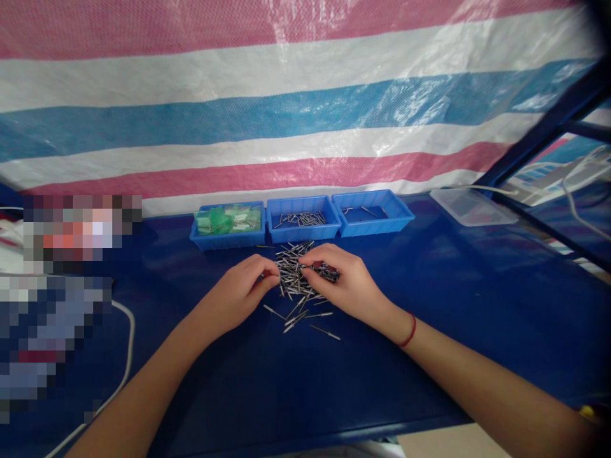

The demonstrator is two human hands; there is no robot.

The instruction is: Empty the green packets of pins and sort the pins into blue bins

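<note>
A loose pile of silvery blind rivets (292,270) lies on the blue table, several of them scattered toward the front. At the pile's left edge is my left hand (245,286), closed in a pinch; what its fingertips hold, if anything, is too small to make out. Over the right side of the pile my right hand (348,280) curls its thumb and forefinger together around some rivets, with more showing dark under its palm. Just behind the pile stands a blue bin (304,234) with rivets spread inside.
Left of that bin, another blue bin (228,240) holds green and clear packets. The right blue bin (375,224) contains a few rivets. A clear plastic lid (472,207) lies at the back right. A white cable (130,343) runs along the left; striped sheeting (286,121) hangs behind.
</note>
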